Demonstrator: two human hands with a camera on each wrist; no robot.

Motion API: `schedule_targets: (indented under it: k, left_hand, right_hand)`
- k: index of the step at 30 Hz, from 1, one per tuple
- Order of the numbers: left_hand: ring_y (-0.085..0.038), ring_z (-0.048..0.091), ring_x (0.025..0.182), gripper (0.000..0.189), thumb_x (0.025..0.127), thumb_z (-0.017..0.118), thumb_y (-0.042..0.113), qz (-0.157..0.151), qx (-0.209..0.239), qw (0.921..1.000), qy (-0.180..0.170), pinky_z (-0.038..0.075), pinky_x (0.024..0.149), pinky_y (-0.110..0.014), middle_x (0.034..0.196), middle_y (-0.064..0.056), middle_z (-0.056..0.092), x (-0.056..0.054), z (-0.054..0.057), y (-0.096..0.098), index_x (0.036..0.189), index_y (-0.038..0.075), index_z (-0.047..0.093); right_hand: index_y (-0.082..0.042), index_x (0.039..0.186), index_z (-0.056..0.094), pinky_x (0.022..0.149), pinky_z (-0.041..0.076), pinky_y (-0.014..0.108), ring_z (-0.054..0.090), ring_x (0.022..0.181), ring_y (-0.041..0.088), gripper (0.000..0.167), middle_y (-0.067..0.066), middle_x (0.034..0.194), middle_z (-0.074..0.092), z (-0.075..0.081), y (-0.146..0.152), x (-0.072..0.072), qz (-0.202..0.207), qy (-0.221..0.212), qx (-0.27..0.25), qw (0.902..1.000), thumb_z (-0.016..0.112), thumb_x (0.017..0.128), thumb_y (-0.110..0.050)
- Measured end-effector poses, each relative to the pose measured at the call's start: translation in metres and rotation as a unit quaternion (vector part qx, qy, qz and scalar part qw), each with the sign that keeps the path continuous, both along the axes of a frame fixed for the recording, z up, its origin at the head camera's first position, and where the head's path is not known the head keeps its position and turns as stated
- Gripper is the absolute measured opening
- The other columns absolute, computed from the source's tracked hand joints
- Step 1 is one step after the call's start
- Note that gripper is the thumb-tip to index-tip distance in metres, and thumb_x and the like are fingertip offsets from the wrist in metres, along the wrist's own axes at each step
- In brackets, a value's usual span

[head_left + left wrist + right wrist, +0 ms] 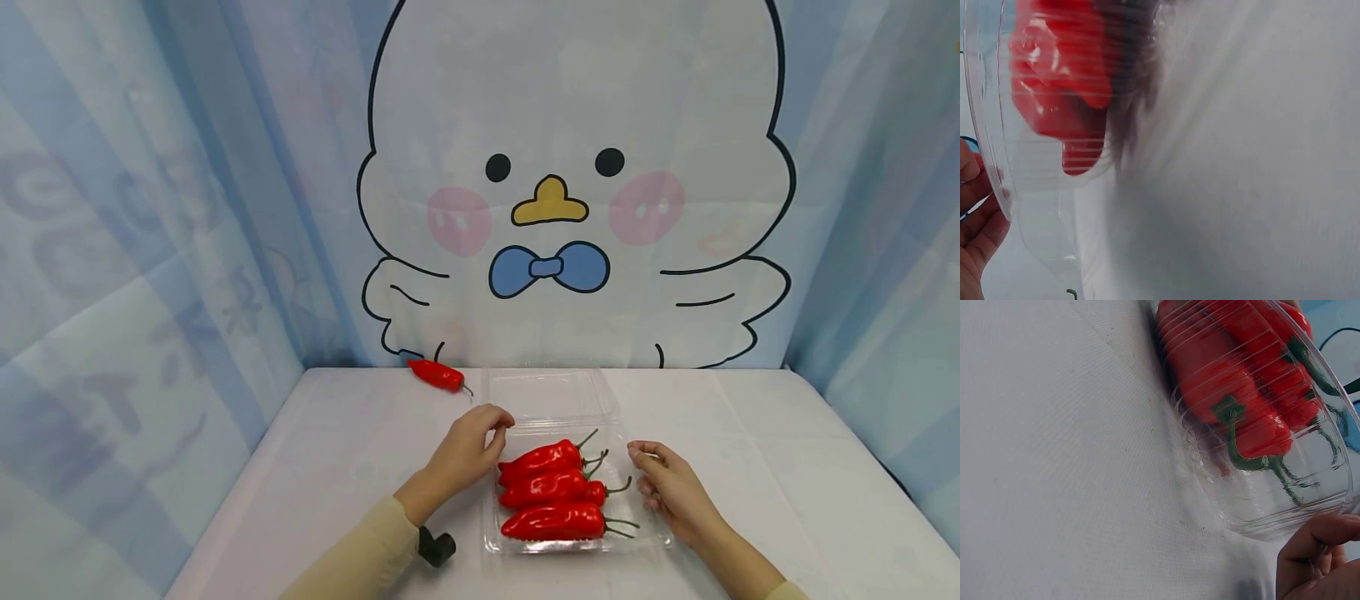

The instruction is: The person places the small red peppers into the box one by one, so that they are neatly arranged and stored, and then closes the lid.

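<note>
Several long red peppers (555, 522) with green stems lie side by side in a clear plastic container (492, 546). Its hinged lid (547, 392) is folded back flat towards the wall. My left hand (474, 442) is at the container's far left corner, fingers bent at the rim; in the left wrist view the fingertips (999, 226) meet the clear rim. On the other side, my right hand (671, 483) pinches at the right edge, thumb and forefinger together at the rim near the stems. In the right wrist view, peppers (1222, 381) show through the ribbed wall.
One loose red pepper (438, 375) lies at the table's back edge, left of the lid. A white cloth covers the table (750, 433). Behind it hangs a curtain (570, 100) printed with a cartoon bird, and blue curtains (150, 250) close off the sides.
</note>
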State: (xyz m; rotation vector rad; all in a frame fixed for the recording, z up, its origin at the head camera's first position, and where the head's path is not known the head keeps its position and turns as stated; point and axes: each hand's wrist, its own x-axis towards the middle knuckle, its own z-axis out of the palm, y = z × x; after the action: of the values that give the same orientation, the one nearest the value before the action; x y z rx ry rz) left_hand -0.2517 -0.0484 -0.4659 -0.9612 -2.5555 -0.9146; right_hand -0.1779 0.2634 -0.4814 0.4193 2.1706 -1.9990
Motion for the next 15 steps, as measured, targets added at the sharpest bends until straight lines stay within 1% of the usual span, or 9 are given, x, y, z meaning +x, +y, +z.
schedule_targets:
  k: [4,7,13,15]
  left_hand:
    - [-0.017,0.067,0.096,0.015,0.096,0.067,0.004,0.009,-0.003,0.9999,-0.003,0.060,0.091,-0.031,0.105,-0.003,0.073,-0.004,-0.002,-0.005,0.111,0.007,0.071]
    - [-0.016,0.067,0.095,0.016,0.096,0.067,0.003,0.014,-0.006,0.9999,-0.003,0.060,0.091,-0.031,0.105,-0.004,0.073,-0.007,-0.004,-0.008,0.111,0.006,0.071]
    - [-0.017,0.067,0.094,0.015,0.095,0.069,0.003,0.018,-0.007,0.9997,0.014,0.060,0.089,-0.031,0.102,-0.004,0.072,-0.012,-0.006,-0.012,0.109,0.007,0.070]
    - [-0.017,0.067,0.094,0.015,0.094,0.070,0.003,0.020,-0.006,0.9997,0.014,0.060,0.090,-0.032,0.102,-0.004,0.072,-0.013,-0.007,-0.013,0.109,0.007,0.071]
  right_hand:
    - [0.001,0.144,0.039,0.050,0.040,0.018,0.043,0.061,0.005,0.048,-0.003,0.089,0.047,0.001,0.000,0.000,-0.002,-0.002,0.000,1.0000,0.053,0.109,-0.029]
    - [0.001,0.145,0.039,0.051,0.040,0.018,0.043,0.061,0.005,0.049,-0.003,0.089,0.047,0.002,-0.001,0.001,-0.002,-0.002,0.002,1.0000,0.054,0.109,-0.029]
    - [0.001,0.144,0.039,0.050,0.040,0.018,0.042,0.062,0.005,0.048,-0.002,0.092,0.047,0.003,-0.002,0.002,-0.005,-0.002,0.001,1.0000,0.054,0.109,-0.028]
    - [0.001,0.143,0.040,0.050,0.039,0.018,0.042,0.062,0.005,0.047,-0.002,0.092,0.047,0.003,-0.003,0.002,-0.006,-0.002,-0.001,1.0000,0.054,0.109,-0.027]
